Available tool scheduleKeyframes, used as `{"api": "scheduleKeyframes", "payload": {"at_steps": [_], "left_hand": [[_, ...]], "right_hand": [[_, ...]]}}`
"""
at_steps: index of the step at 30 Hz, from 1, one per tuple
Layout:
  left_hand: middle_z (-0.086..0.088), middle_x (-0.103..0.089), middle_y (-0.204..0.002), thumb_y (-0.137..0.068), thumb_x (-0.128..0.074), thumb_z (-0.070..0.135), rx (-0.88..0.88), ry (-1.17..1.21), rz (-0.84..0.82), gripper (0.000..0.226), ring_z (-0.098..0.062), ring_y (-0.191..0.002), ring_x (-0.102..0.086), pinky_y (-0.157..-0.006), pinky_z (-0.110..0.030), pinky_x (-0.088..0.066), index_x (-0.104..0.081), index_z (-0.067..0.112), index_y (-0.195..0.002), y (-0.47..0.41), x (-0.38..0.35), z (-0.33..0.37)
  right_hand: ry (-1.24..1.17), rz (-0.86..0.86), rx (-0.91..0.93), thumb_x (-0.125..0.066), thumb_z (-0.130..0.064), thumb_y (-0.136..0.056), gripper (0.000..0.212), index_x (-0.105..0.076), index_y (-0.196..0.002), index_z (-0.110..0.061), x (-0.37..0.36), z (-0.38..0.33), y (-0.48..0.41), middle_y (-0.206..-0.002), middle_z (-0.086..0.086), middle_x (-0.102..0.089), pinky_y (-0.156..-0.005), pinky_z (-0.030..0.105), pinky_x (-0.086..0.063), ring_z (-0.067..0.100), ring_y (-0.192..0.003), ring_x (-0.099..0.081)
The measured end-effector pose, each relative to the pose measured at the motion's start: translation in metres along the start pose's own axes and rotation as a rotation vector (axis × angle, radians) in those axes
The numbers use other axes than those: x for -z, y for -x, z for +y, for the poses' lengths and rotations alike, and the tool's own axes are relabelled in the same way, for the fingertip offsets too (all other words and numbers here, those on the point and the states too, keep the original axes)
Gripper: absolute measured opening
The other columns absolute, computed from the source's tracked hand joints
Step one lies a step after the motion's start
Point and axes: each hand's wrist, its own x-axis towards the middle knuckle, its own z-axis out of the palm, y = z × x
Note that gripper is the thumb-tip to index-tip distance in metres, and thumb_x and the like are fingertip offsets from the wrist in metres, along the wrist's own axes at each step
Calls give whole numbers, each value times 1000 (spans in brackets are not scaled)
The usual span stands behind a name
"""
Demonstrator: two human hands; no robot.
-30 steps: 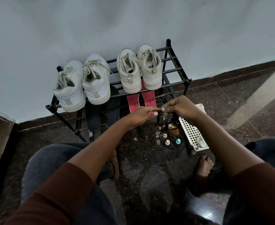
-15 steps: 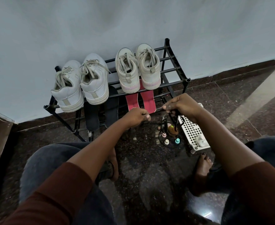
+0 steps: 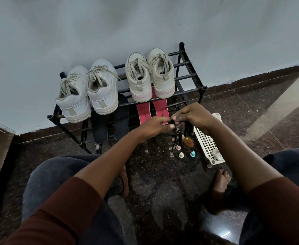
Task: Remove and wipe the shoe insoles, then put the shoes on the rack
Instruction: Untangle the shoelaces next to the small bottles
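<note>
Rust-brown sleeves and grey trousers fill the near edge, with a bare foot (image 3: 220, 190) on the dark speckled stone floor (image 3: 159, 200) at about five o'clock. Past the knees the two hands meet: the left hand (image 3: 154, 127) and the right hand (image 3: 193, 115) both have their fingers curled, pinching a tangle of thin black cords (image 3: 178, 133) between them; what exactly each thumb grips is hard to make out. Below the cords, toward five o'clock of the hands, small pastel pegs (image 3: 186, 153) lie on the floor just beside a white perforated plastic tray (image 3: 206, 144). Beyond the hands, at twelve o'clock, stands the black metal rack (image 3: 189, 75) against the pale wall. A pair of red insoles (image 3: 153, 110) and a pair of dark insoles (image 3: 110, 122) lean on its lower tier. On the top tier sit two white sneakers (image 3: 88, 92) at eleven o'clock and two cream high-tops (image 3: 149, 75) beside them, heels toward the person.
</note>
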Motion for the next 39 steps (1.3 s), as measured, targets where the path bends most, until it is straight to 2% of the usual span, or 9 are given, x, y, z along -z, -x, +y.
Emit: {"api": "scheduleKeyframes", "payload": {"at_steps": [3, 5, 11, 18, 22, 24, 26, 29, 39], "left_hand": [[-4, -62, -90, -93, -59, 23, -22, 0, 64, 24, -15, -86, -55, -78, -29, -40, -68, 2, -98, -4, -1, 0], [-1, -60, -82, -94, -57, 22, -31, -71, 93, 20, -10, -78, -52, -72, -27, -37, -69, 7, -89, -5, 0, 0], [15, -53, -71, -96, -54, 21, 24, -193, 140, 21, 4, -66, -45, -60, -15, -31, -72, 10, -94, -4, 5, -4], [2, -54, -67, -94, -57, 22, 73, -284, 179, 23, -7, -59, -42, -54, -21, -29, -72, 6, -98, 0, 9, -2], [-14, -51, -110, -89, -63, 35, 16, -317, 138, 40, -25, -109, -47, -82, -24, -34, -60, 21, -127, 0, 1, 3], [-24, -47, -123, -87, -64, 37, -16, -267, 140, 41, -32, -119, -44, -93, -30, -35, -61, 24, -126, 0, -3, 7], [-18, -52, -107, -89, -64, 31, -60, -225, 162, 29, -32, -110, -48, -81, -26, -35, -68, 15, -112, 0, -6, 12], [4, -38, -77, -91, -61, 24, -52, -216, 205, 17, -20, -89, -45, -62, -22, -28, -68, 9, -91, 0, -6, 14], [7, -51, -83, -95, -55, 22, 8, -163, 196, 22, -16, -91, -48, -68, -22, -32, -71, 10, -103, 0, -2, 8]], "right_hand": [[-18, -9, -2, -63, 3, -82, 9, -68, -86, 9, -4, 2, -1, -76, 22, -67, -60, 22, -51, 22, -64, -59], [-21, -7, -3, -63, 3, -81, 10, -67, -87, 11, -3, 3, -1, -77, 22, -67, -60, 22, -49, 22, -64, -57], [7, 39, -59, -63, 4, -81, 11, -67, -86, 12, 12, 3, 0, -62, 11, -62, -47, 19, -42, 11, -47, -47], [24, 57, -47, -58, 8, -81, 14, -63, -87, 19, 18, 0, 1, -56, 6, -62, -44, 17, -42, 8, -42, -45], [62, 30, -30, -62, 3, -82, 12, -67, -88, 12, 10, -2, 0, -60, 9, -61, -47, 18, -43, 9, -47, -49], [83, 0, -28, -62, 2, -83, 11, -68, -88, 10, 5, -1, -1, -61, 12, -60, -50, 22, -45, 12, -49, -51], [73, -18, -37, -62, 1, -84, 12, -67, -90, 10, 1, -1, 0, -65, 16, -60, -49, 22, -45, 13, -50, -52], [39, -2, -58, -63, 1, -83, 14, -67, -92, 10, 1, -1, -1, -63, 16, -60, -49, 21, -46, 16, -51, -52], [6, 92, -61, -64, 6, -80, 7, -69, -80, 1, 18, -9, 3, -69, 15, -67, -68, 28, -59, 22, -66, -65]]}}
